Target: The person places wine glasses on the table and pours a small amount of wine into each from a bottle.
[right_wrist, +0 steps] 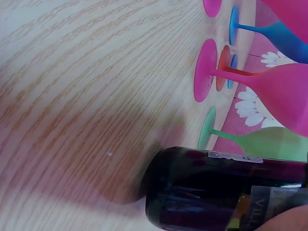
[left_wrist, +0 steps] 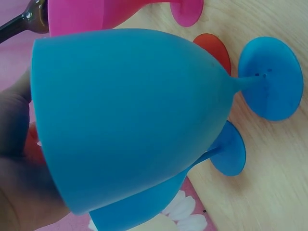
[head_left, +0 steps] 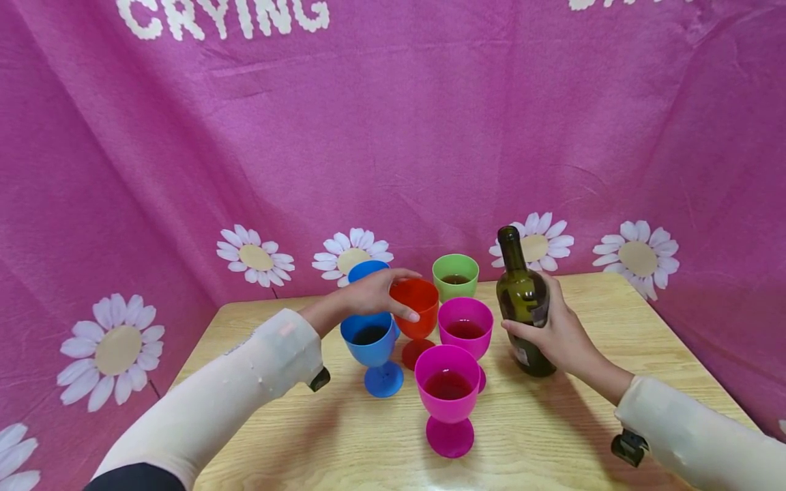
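Centrally in the head view, the left hand [head_left: 382, 294] pinches the red goblet [head_left: 426, 315] near its rim, thumb on the near side. Left of that goblet and nearer the wearer, the front blue goblet [head_left: 370, 352] holds dark liquid [head_left: 370, 335]; the rear blue goblet [head_left: 367, 269] is behind the left hand, its contents hidden. Behind and right of the red goblet, the green goblet [head_left: 456, 291] contains brownish liquid [head_left: 456, 279]. Two pink goblets, one just right [head_left: 477, 348] and one in front [head_left: 448, 402], hold red liquid. Farther right, the right hand [head_left: 555, 327] curls round a green glass bottle [head_left: 522, 296]. Everything is at a pale wood-grain table [head_left: 614, 320], before a purple cloth [head_left: 393, 136] with white daisies [head_left: 256, 258] and lettering [head_left: 224, 17].

The left wrist view shows the rear blue goblet's foot [left_wrist: 228, 149], hidden overhead; the front blue one covers most of the red goblet.

The right wrist view reveals the green goblet's foot [right_wrist: 207, 128] and lettering on the bottle's label [right_wrist: 262, 204]; I cannot tell whether the bottle touches the table.
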Demonstrator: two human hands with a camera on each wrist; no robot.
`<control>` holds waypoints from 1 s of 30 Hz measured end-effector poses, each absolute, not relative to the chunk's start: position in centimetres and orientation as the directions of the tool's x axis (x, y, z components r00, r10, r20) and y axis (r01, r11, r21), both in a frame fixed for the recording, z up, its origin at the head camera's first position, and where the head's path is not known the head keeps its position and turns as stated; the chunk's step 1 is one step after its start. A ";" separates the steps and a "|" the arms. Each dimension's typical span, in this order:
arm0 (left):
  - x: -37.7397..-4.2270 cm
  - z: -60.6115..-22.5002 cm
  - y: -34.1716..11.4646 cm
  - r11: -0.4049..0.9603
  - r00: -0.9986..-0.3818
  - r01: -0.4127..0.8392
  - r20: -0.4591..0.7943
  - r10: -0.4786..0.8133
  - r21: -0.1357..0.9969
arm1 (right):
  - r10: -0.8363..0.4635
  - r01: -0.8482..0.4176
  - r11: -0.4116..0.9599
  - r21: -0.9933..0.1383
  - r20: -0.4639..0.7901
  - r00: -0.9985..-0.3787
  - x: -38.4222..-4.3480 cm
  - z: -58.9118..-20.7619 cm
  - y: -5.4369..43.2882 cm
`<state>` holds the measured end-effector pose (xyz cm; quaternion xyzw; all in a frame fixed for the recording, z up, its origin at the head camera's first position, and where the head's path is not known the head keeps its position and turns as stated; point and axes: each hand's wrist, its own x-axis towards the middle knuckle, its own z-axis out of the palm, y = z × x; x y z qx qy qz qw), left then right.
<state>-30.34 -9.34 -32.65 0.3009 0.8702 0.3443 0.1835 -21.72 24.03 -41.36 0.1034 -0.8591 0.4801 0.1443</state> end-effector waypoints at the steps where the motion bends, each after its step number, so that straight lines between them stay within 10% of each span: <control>1: -30.3 -32.7 -9.3 0.575 -0.750 0.391 -0.113 0.652 0.719 | -0.038 -0.316 0.518 -0.795 0.347 -0.937 -21.7 -41.3 24.0; 30: -30.0 -33.2 -9.3 0.554 -0.751 0.376 -0.106 0.652 0.743 | -0.228 -0.503 0.637 -0.584 0.481 -0.847 -23.4 -38.4 24.5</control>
